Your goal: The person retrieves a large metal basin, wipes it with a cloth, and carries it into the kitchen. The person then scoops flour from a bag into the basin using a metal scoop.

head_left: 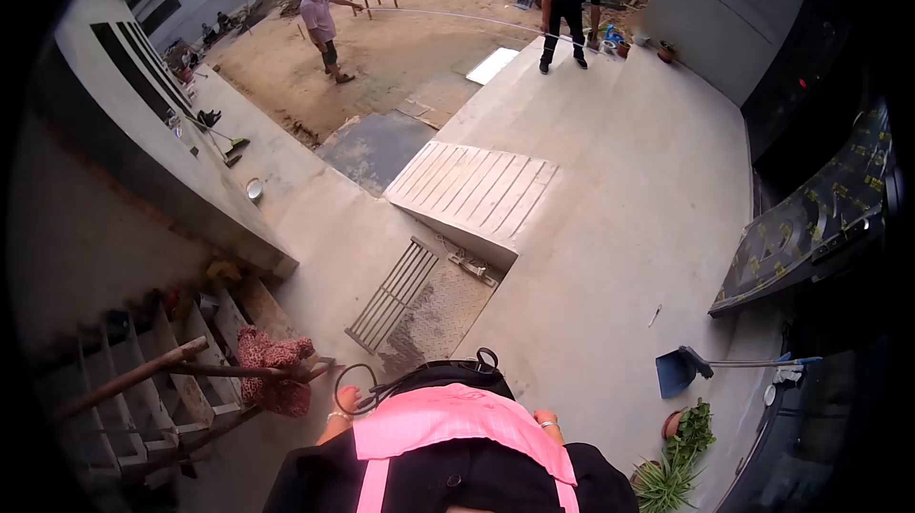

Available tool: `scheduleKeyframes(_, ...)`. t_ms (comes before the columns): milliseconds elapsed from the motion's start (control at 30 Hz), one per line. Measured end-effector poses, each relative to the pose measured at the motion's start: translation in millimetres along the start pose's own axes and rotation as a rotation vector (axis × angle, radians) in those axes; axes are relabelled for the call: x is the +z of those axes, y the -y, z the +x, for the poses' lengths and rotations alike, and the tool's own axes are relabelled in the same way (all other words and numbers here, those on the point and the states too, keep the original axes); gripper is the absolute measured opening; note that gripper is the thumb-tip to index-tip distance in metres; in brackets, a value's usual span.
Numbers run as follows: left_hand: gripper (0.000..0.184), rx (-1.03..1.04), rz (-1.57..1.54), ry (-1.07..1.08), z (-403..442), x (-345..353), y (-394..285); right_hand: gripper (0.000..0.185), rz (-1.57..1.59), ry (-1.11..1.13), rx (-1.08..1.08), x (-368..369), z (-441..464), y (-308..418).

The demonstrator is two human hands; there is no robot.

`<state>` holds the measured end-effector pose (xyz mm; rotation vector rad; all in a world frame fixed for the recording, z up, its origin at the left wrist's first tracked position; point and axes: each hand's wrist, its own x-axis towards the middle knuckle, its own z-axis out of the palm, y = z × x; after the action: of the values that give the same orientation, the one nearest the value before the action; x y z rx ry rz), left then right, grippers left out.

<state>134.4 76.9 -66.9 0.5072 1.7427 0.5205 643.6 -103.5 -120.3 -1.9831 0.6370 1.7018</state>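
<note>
My left hand [350, 401] shows at the left edge of the pink apron [457, 418], with a bracelet at its wrist. A thin black loop [355, 378], like a cord or strap, passes right beside it; whether my fingers hold it I cannot make out. My right hand [544, 415] is at the right edge of the apron, also with a band at the wrist, and its fingers are mostly hidden. A black bag-like item [448, 375] sticks out beyond the apron, between the two hands.
Ahead lie a metal grate [393, 294] and a ribbed ramp [472, 191]. Wooden stairs with a railing [143, 375] stand left. A blue dustpan [677, 372] and potted plants [691, 437] are right. Two people [319, 22] [570, 12] hold a long line stretched between them.
</note>
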Motion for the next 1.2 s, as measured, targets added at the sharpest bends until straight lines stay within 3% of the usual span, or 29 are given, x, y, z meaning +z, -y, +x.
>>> scheduleKeyframes(200, 0.01, -0.001, -0.19, -0.332, -23.7, -0.4, 17.1, 0.021, 0.061, 0.091, -0.261, 30.3, 3.4, 49.7)
scheduleKeyframes(300, 0.009, -0.139, -0.195, -0.384, -32.6, -4.1, 29.3, 0.028, 0.067, 0.118, -0.352, 39.0, 1.2, 75.1)
scheduleKeyframes(433, 0.009, -0.097, -0.525, -0.217, -22.2, -6.4, 54.8, 0.031, 0.013, 0.085, -0.39, 53.6, -10.4, 108.0)
scheduleKeyframes(667, 0.012, -0.057, -0.347, -0.311, -24.1, -2.2, 50.4, 0.029, -0.041, 0.097, -0.346, 70.1, -13.1, 102.9)
scheduleKeyframes(967, 0.021, -0.035, -0.183, -0.127, 14.5, -19.0, 22.7, 0.016, -0.011, 0.049, -0.206, 57.0, 8.0, 75.7)
scheduleKeyframes(1200, 0.028, -0.028, -0.105, -0.04, 30.9, -28.1, 6.8, 0.016, 0.054, 0.021, -0.273, 66.3, -16.3, 73.7)
